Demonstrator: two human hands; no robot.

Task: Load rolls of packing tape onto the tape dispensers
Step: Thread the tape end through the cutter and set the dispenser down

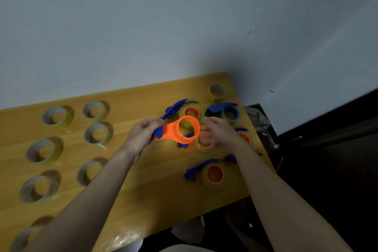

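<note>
Yellowish clear tape, unloaded stock: seven bare rolls standing on the wooden table (143, 190) at the left of the frame, in two loose columns, e.g. upper-left roll (56, 117) and lower-left roll (38, 188); an eighth partly cut off at the bottom-left edge. One more bare roll (217, 92) sits apart at the table's far right corner.

Centre of frame, item in hand: empty orange dispenser (180, 132) with a blue blade end, held above the table. Left hand (143, 135) grips its handle end, fingers curled round it. Right hand (219, 131) is at the ring's right side, fingers bent; whether they pinch the ring or something else cannot be told.

Right of centre, finished stock: about five dispensers already carrying tape, among them an orange-cored one (191, 111) behind the held ring, a blue-cored one (230, 113) to its right, and a near one (213, 174) lower down.

Judgement: roughly a third to half done; the held dispenser holds no roll yet, and the bare rolls remain.

Containers: none in view.
</note>
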